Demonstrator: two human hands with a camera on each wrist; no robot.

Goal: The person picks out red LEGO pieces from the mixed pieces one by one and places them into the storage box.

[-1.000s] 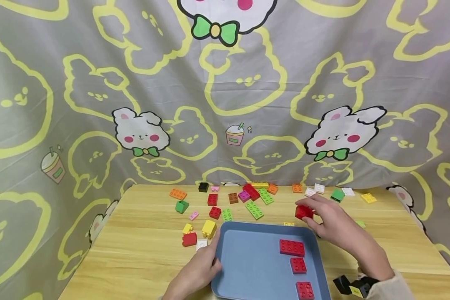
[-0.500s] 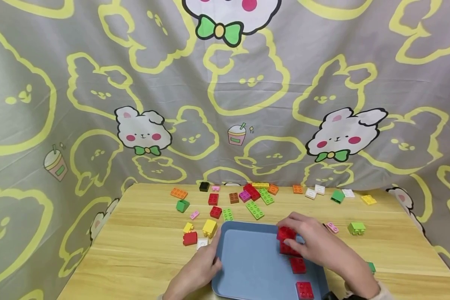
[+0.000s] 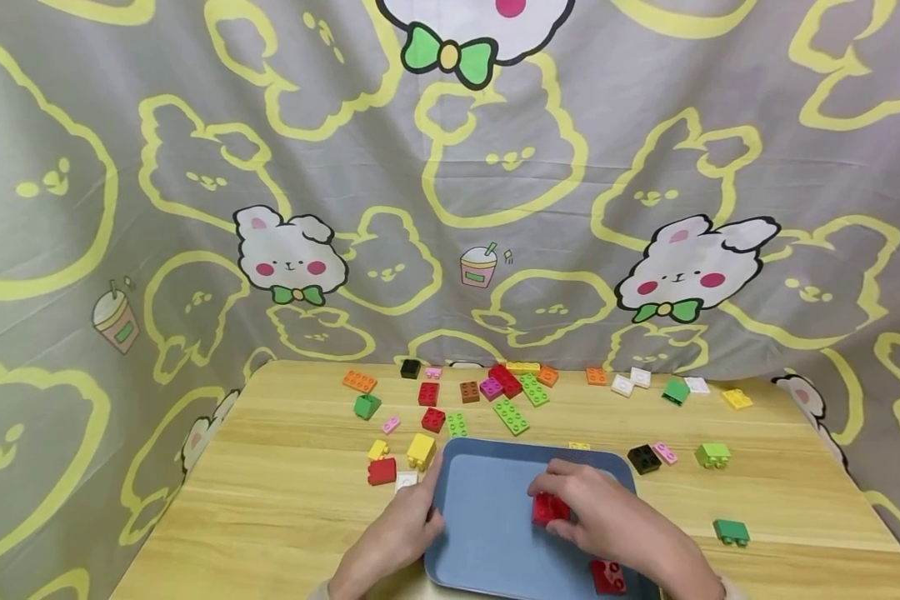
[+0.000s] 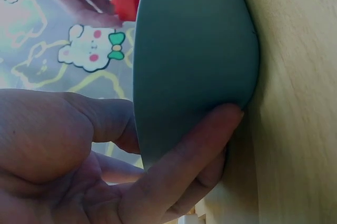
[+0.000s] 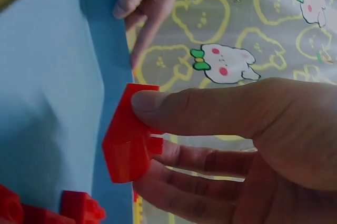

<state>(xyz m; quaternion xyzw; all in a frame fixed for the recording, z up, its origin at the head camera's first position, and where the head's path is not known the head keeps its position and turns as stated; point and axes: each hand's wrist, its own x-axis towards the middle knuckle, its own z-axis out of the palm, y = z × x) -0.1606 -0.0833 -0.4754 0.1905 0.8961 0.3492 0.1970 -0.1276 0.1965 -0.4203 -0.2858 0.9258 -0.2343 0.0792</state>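
Observation:
A blue-grey tray (image 3: 480, 542) lies on the wooden table. My left hand (image 3: 393, 533) grips its left rim; in the left wrist view the thumb goes over the rim and the fingers lie along the outer wall (image 4: 195, 50). Over the tray's middle right, my right hand (image 3: 607, 508) pinches a red toy building brick (image 3: 547, 508) between thumb and fingers. The right wrist view shows this red brick (image 5: 126, 139) has a slanted or curved side, with studs toward the fingers. Another red brick (image 3: 607, 577) lies in the tray's near right corner. My right hand hides other tray bricks in the head view.
Many loose bricks lie beyond the tray, among them a yellow brick (image 3: 422, 451) and a lime plate (image 3: 511, 417). Right of the tray are a black brick (image 3: 644, 458), a lime brick (image 3: 712, 454) and a green brick (image 3: 732, 532). A patterned curtain (image 3: 540, 208) hangs behind.
My right hand has carried the red brick from beyond the tray's far right corner, leftward and nearer, to over the tray's inside. My left hand keeps its grip on the tray.

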